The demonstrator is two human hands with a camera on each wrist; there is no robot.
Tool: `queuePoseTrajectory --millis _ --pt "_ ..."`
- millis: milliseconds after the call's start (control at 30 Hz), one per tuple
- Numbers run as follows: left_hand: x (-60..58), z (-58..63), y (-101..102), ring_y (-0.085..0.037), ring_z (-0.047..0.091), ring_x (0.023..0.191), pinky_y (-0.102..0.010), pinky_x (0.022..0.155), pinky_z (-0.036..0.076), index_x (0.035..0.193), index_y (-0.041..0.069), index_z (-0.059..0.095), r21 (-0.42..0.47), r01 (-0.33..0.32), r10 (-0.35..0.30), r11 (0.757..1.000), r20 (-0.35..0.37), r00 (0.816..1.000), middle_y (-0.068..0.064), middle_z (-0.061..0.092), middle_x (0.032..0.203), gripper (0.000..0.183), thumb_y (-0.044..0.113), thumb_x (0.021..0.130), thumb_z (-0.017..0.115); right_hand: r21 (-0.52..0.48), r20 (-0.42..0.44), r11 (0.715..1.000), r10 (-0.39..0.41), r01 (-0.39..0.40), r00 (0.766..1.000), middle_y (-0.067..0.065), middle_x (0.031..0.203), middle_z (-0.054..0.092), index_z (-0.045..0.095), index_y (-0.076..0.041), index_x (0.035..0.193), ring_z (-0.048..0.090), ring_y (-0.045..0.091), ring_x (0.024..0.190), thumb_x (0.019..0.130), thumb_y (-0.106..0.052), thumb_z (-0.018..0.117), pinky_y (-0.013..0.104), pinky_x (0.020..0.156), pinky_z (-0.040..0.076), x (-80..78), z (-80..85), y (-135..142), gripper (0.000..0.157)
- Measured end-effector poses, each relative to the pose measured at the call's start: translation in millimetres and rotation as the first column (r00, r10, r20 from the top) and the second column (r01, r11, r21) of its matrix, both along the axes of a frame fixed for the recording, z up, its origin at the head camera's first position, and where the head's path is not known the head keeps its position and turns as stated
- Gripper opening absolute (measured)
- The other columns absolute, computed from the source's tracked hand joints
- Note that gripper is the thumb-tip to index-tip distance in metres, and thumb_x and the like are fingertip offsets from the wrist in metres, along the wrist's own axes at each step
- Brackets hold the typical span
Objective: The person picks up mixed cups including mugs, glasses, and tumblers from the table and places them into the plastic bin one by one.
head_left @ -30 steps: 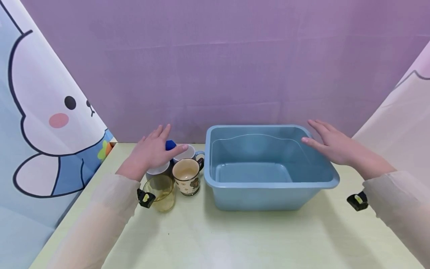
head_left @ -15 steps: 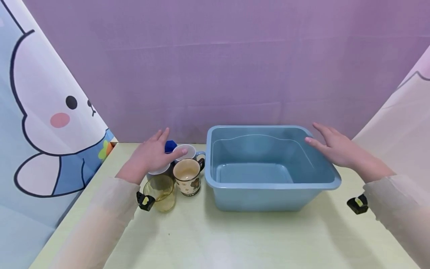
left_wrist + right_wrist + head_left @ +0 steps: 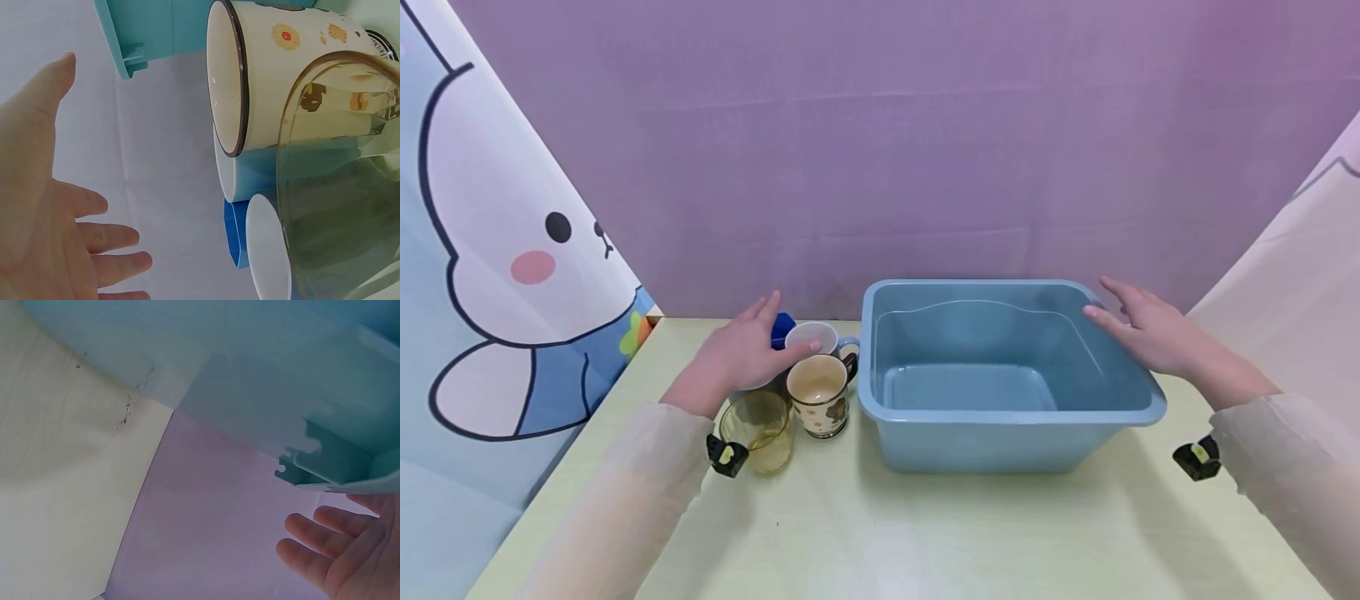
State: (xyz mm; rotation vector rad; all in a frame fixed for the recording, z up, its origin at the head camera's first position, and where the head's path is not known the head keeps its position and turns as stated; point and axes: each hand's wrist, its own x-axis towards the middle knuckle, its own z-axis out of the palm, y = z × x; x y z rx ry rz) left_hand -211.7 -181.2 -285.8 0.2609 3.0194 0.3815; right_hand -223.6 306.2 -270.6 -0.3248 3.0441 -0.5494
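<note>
My left hand [image 3: 741,354] hovers over a cluster of cups with fingers extended, holding nothing. Nearest me stands an amber glass [image 3: 767,446], beside a cream floral mug [image 3: 820,408] with a dark handle. Behind them are a light-blue mug [image 3: 812,336] and a dark blue angular cup [image 3: 782,327]. A white-lined cup [image 3: 269,250], mostly hidden under the hand in the head view, shows in the left wrist view. My right hand [image 3: 1157,333] is at the right rim of a blue plastic basin [image 3: 973,446], thumb over the rim, fingers fairly straight outside it; contact is unclear.
The pale table [image 3: 880,533] extends toward me in front of the basin. A purple cloth backdrop [image 3: 880,150] hangs close behind. A printed curtain [image 3: 497,333] borders the left side, and a pale curtain [image 3: 1300,300] the right.
My left hand has lowered slightly over the cups, and my right hand has shifted slightly right along with the basin's right rim. The cups stand as before.
</note>
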Motion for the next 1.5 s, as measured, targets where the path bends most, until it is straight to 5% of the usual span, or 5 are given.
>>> queuePoseTrajectory --millis 167,400,967,1500 --pt "1.7 -2.9 0 -0.047 0.024 0.138 -0.062 0.107 0.029 0.152 0.005 0.003 0.007 -0.003 0.003 1.0 0.005 1.0 -0.022 0.01 0.157 0.108 0.078 0.081 0.039 -0.008 0.0 1.0 -0.003 0.003 1.0 0.034 0.148 0.021 0.009 0.0 0.151 0.038 0.055 0.123 0.097 -0.054 0.034 0.072 0.099 0.025 0.9 -2.4 0 0.08" --pt "1.7 -7.5 1 -0.048 0.029 0.136 -0.062 0.105 0.032 0.152 0.003 0.004 0.017 0.0 0.001 1.0 -0.006 1.0 -0.025 0.015 0.155 0.115 0.083 0.077 0.039 -0.021 0.012 1.0 -0.011 0.011 1.0 0.034 0.148 0.023 0.01 0.001 0.15 0.042 0.054 0.121 0.098 -0.054 0.033 0.071 0.098 0.028 0.3 -4.9 3 0.079" --pt "3.5 -20.3 8 -0.044 0.046 0.125 -0.058 0.098 0.042 0.15 -0.002 0.015 0.05 0.016 -0.016 0.999 -0.004 1.0 -0.025 0.029 0.15 0.115 0.078 0.075 0.05 -0.048 0.072 0.998 -0.031 0.034 0.997 0.036 0.145 0.028 0.004 0.001 0.15 0.028 0.059 0.128 0.099 -0.052 0.03 0.073 0.097 0.024 -3.8 -10.7 9 0.078" --pt "6.2 -29.1 12 -0.047 0.042 0.128 -0.059 0.1 0.039 0.149 -0.002 0.018 0.029 0.028 -0.029 0.999 0.041 0.999 -0.027 0.032 0.148 0.12 0.081 0.07 0.053 -0.09 0.094 0.994 -0.056 0.065 0.994 0.04 0.141 0.03 0.008 0.003 0.149 0.033 0.058 0.125 0.099 -0.054 0.027 0.072 0.096 0.03 -5.1 -17.6 11 0.079"
